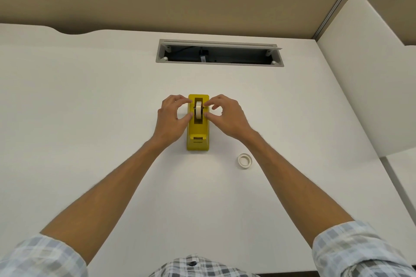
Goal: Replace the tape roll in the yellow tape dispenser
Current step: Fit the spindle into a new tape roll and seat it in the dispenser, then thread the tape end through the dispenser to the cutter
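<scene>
A yellow tape dispenser (198,129) is standing on the white counter (90,108), its long axis running away from the person and its cutter end lying nearest them. A tape roll (198,109) is sitting upright on edge in the dispenser's open slot, on a dark hub.

Both hands are reaching in from either side of the roll. The left hand (172,117) is curling beside the dispenser's left wall, thumb and forefinger tips touching the slot's edge at the roll. The right hand (225,114) is mirroring it on the right wall, thumb and forefinger closing toward the hub. The fingertips appear to be pinching the roll or its hub from the 2 sides, though the exact contact is too small to tell for sure. The other fingers are arching loosely above the counter.

A second tape roll (245,160) is lying flat on the counter, near the dispenser's cutter end and to its right, apart from both forearms.

Farther back, a grey cable tray (219,51) is sitting open in the counter. Checked sleeves (351,252) are rolled up on both arms.
</scene>
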The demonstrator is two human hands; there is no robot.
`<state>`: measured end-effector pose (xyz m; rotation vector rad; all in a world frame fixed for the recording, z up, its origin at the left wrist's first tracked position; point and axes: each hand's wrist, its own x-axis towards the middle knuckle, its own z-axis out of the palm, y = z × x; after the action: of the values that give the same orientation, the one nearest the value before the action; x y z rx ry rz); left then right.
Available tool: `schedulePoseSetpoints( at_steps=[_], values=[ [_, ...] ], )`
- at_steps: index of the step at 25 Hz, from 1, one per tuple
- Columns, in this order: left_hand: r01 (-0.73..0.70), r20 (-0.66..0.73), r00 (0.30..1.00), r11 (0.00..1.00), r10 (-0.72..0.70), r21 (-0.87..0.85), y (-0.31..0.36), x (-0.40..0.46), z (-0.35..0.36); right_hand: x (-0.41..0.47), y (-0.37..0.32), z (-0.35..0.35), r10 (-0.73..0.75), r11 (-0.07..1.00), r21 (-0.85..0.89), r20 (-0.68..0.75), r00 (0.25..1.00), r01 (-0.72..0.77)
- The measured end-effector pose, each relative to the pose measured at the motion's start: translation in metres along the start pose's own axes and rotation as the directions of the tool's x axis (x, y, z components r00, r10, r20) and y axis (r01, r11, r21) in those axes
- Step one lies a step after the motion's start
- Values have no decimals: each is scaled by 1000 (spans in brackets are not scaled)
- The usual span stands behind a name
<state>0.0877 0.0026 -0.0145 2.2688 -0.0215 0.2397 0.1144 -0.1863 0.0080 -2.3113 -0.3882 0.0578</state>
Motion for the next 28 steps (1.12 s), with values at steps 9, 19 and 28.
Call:
schedulePoseSetpoints(
  at_steps=[9,19,28],
  values=[
    [54,58,997,995,-59,85,-32,-61,-2,-58,28,-7,75,996,-53,22,997,-74],
    [-103,170,985,920,41,377,-54,-93,0,-116,48,-35,194,895,-439,216,957,-82],
    [-97,159,986,922,38,376,-54,-90,0,-83,69,-42,207,936,-310,98,973,-168]
  ],
)
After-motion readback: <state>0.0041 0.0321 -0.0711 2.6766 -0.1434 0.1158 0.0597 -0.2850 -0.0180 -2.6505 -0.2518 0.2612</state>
